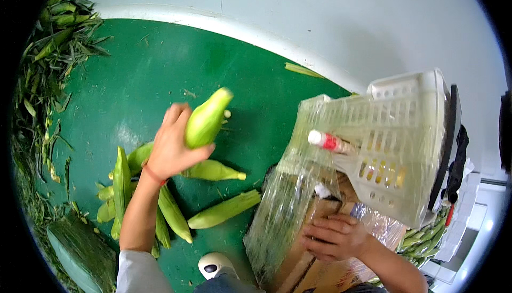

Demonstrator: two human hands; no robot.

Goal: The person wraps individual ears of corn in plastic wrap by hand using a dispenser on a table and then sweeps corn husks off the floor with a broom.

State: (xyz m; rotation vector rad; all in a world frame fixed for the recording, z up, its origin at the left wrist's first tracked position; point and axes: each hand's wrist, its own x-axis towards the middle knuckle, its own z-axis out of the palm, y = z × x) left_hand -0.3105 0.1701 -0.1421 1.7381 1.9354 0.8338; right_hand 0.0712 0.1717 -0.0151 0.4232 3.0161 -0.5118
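My left hand is wrapped round an ear of corn in its green husk, raised over the green floor with its tip pointing away and to the right. Beneath and around that forearm lie several more husked ears, among them one ear set apart on the right and another partly behind my thumb. Over on the right, my right hand rests on a brown cardboard box covered with clear plastic, its fingers loosely bent and holding nothing that shows.
A white slotted plastic basket stands tilted beside the box, with a red-and-white tube against it. Stripped husks heap along the left edge. A white shoe is at the bottom, and a pale wall bounds the far side.
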